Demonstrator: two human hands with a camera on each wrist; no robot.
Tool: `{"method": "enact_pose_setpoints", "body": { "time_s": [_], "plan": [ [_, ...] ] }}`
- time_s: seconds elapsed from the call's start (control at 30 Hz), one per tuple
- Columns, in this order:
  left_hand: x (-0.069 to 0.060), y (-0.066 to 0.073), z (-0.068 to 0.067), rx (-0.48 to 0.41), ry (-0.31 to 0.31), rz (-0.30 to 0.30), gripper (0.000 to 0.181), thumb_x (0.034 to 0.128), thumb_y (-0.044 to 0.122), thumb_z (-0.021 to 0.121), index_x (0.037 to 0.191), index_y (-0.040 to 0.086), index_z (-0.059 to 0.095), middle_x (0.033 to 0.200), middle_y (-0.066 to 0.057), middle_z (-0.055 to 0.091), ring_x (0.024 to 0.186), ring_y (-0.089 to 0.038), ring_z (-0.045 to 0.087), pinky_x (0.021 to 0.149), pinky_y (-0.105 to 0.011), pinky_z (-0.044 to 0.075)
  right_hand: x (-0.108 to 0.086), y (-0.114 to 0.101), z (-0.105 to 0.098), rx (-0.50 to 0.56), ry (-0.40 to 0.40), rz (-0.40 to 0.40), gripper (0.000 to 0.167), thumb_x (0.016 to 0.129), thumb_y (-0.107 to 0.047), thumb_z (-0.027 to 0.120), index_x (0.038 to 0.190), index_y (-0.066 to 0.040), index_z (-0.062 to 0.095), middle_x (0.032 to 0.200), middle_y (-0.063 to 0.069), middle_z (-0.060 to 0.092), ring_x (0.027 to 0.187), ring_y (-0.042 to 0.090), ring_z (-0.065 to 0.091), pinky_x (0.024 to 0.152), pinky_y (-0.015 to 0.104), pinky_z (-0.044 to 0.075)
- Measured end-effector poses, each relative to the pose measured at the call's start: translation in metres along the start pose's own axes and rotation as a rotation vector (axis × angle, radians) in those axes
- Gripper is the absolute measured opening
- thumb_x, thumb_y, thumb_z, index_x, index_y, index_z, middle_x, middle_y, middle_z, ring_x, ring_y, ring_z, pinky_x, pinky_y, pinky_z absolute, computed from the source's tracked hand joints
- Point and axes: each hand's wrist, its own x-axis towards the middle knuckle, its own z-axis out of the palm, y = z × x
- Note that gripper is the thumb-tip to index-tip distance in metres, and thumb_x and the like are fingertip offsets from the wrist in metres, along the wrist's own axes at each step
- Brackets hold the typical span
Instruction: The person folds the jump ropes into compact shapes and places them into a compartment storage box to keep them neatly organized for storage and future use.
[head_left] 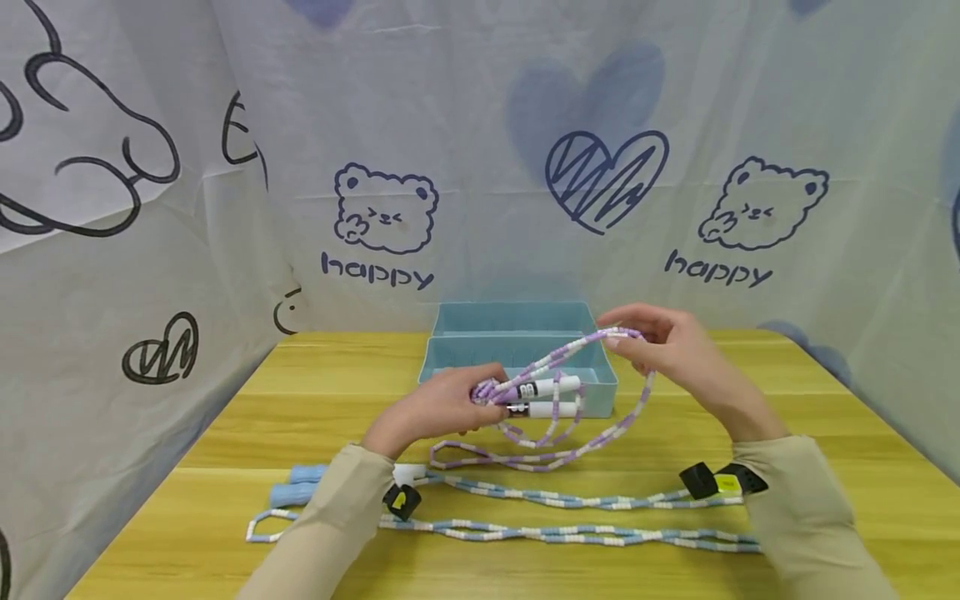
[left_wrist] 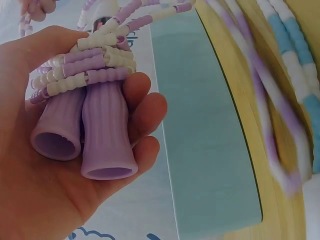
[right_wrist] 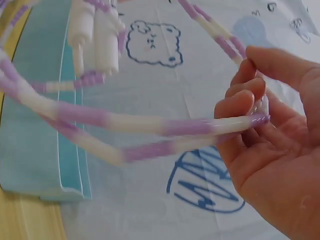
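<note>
My left hand point(head_left: 442, 404) grips a purple-and-white beaded jump rope by its two handles point(left_wrist: 109, 132), which lie side by side in the palm. Several turns of beaded cord point(left_wrist: 95, 62) wrap around those handles. With curled fingers, my right hand point(head_left: 682, 354) holds a doubled stretch of the same cord point(right_wrist: 187, 126) up to the right. From there a loop of the cord point(head_left: 622, 427) droops back below the left hand. Both hands are raised in front of an open light-blue box point(head_left: 600, 402).
A blue-and-white beaded jump rope point(head_left: 555, 533) lies stretched in two doubled rows across the near part of the wooden table point(head_left: 247, 417). Its light-blue handles point(head_left: 292, 494) are at the left, partly behind the left sleeve. A printed cloth point(head_left: 480, 208) hangs behind the table.
</note>
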Motion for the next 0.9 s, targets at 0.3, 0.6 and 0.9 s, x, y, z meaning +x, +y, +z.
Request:
{"method": "enact_pose_setpoints", "body": {
  "time_s": [0.3,0.6,0.9],
  "plan": [
    [-0.001,-0.001,0.000,-0.021,-0.018,0.022,0.028,0.0906,0.037,0.066,0.117,0.032,0.057,0.089,0.002,0.064,0.064,-0.016,0.058,0.056,-0.033,0.050,0.006,0.018,0.000,-0.306,0.206,0.034,0.033,0.094,-0.040,0.066,0.115,-0.014,0.070,0.106,0.006,0.067,0.085,0.024,0.052,0.070,0.032,0.047],
    [-0.002,0.005,-0.001,-0.078,-0.072,0.059,0.042,0.0923,0.038,0.065,0.131,0.037,0.050,0.091,-0.002,0.065,0.066,-0.022,0.061,0.060,-0.039,0.053,0.009,0.031,0.009,-0.601,0.300,0.048,0.040,0.092,-0.053,0.063,0.097,-0.014,0.073,0.086,0.003,0.067,0.069,0.022,0.052,0.060,0.036,0.042],
    [-0.004,0.008,0.000,-0.199,-0.142,0.100,0.063,0.0967,0.037,0.062,0.147,0.056,0.028,0.098,-0.006,0.061,0.064,-0.023,0.061,0.063,-0.051,0.055,0.012,0.043,0.012,-0.640,0.270,0.105,0.038,0.093,-0.049,0.064,0.089,-0.012,0.072,0.067,0.001,0.058,0.055,0.020,0.046,0.050,0.034,0.035]
  ]
}}
